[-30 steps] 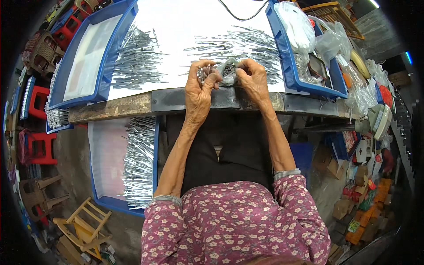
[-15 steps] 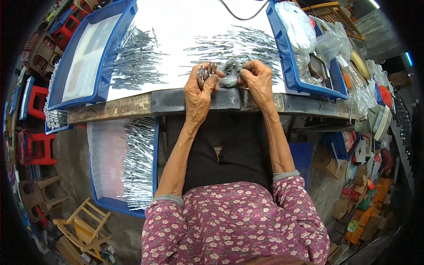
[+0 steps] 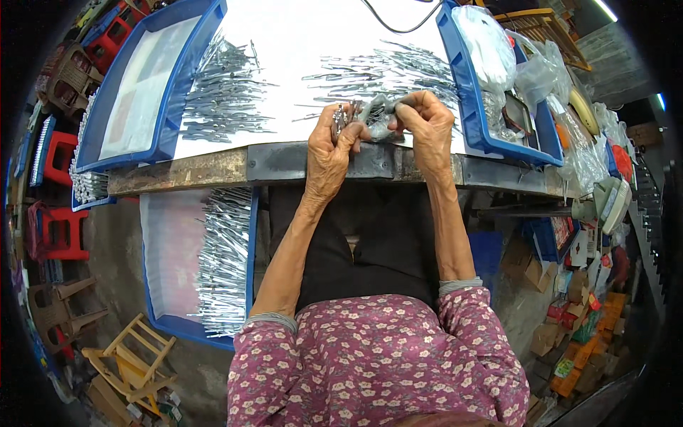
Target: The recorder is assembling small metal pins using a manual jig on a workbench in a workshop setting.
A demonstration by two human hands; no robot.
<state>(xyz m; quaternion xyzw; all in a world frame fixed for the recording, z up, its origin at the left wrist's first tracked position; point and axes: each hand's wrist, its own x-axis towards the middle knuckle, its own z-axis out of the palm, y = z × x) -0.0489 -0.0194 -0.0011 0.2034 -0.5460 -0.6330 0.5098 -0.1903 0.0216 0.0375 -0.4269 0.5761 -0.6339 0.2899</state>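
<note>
Over the table's front edge, my left hand (image 3: pixel 329 153) is closed round a bunch of thin metal pieces (image 3: pixel 341 122), whose ends stick up past the fingers. Just right of it lies a small grey plastic bag (image 3: pixel 379 130) with dark small parts in its mouth, and my left fingertips reach its side. My right hand (image 3: pixel 430 129) is at the bag's right side, thumb and forefinger pinched together; what is between them is too small to make out. Behind the hands a loose pile of slim metal rods (image 3: pixel 384 71) lies on the white tabletop (image 3: pixel 284 50).
Another pile of metal rods (image 3: pixel 226 92) lies left, beside a blue tray (image 3: pixel 160 92) lined with white. At right a blue bin (image 3: pixel 473 132) holds plastic bags. Below the table edge (image 3: pixel 284 162), a blue crate (image 3: pixel 171 324) holds more rods (image 3: pixel 224 270). A black cable (image 3: pixel 398 30) lies at the back.
Both hands sit slightly farther right in the picture, as the view has shifted a little. My right hand has turned slightly beside the bag, whose mouth looks more spread. The left keeps its bunch.
</note>
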